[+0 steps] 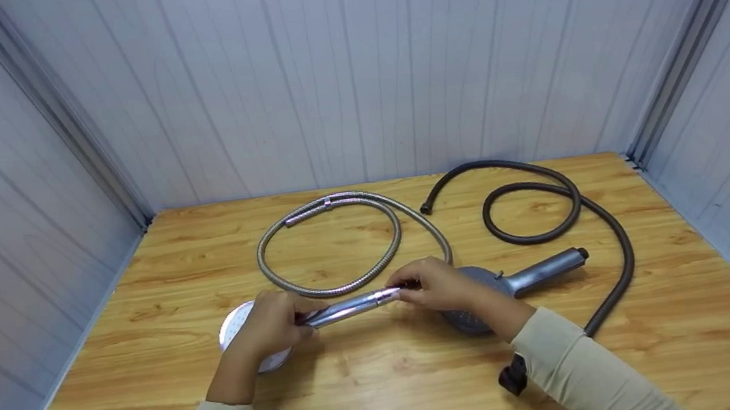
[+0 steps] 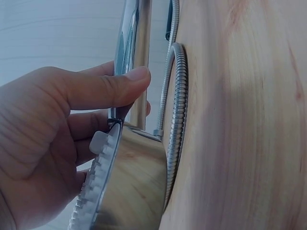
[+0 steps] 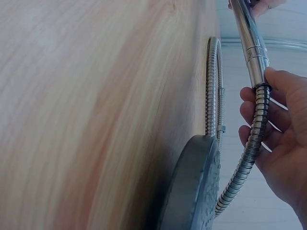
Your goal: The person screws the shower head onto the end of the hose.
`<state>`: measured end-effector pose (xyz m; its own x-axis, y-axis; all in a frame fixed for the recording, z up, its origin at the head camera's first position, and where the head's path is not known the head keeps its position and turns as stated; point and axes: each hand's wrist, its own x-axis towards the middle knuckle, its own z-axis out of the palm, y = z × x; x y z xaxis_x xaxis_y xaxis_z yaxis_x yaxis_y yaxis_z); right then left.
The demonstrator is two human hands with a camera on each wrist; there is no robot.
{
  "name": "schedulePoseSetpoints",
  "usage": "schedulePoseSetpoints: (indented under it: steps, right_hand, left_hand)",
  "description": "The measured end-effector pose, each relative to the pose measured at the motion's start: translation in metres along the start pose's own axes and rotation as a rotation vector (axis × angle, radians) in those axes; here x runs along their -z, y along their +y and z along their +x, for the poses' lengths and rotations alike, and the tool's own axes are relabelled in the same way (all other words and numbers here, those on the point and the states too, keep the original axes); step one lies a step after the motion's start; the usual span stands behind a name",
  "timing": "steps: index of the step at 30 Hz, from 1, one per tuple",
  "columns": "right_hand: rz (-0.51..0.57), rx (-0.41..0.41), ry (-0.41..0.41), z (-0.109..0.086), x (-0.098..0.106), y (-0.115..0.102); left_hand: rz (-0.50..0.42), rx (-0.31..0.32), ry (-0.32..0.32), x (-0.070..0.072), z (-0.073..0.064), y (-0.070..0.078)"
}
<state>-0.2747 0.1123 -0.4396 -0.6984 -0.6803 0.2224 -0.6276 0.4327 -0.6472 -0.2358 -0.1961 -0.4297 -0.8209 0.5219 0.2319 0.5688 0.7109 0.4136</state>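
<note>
A chrome hand shower point(image 1: 343, 311) is held above the table, its round spray head at the left. My left hand point(image 1: 272, 322) grips its handle close to the head, thumb across the metal in the left wrist view. At the handle's other end, my right hand point(image 1: 436, 286) pinches the conical metal nut point(image 3: 258, 69) of a silver shower hose point(image 3: 247, 160). The nut sits up against the handle end, and the hose curves down past the right fingers. Part of the spray head is hidden behind the left hand.
Behind the hands the silver hose lies looped, with its free end point(image 1: 301, 217) inside the loop. A dark grey hand shower point(image 1: 546, 271) lies partly under the right forearm. Its neighbour, a black hose point(image 1: 626, 251), coils at the right. Panelled walls point(image 1: 350, 76) enclose the wooden table.
</note>
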Motion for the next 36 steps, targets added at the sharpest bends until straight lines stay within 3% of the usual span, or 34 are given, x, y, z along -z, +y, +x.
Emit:
schedulePoseSetpoints:
  steps: [11,22,36]
  right_hand:
    - [-0.03,-0.016,-0.003,-0.0009,-0.0028,0.0006]
    - [-0.047,0.061,0.073,-0.0014,-0.0039,-0.0006]
    - [-0.047,0.124,0.089,-0.0006,-0.0035,-0.0015]
  left_hand:
    - [-0.033,0.018,0.008,-0.0012,-0.0023,0.0009]
    - [-0.033,0.041,-0.005,0.0027,-0.0006,0.0015]
    - [-0.031,-0.009,0.023,0.004,-0.0013,0.0015]
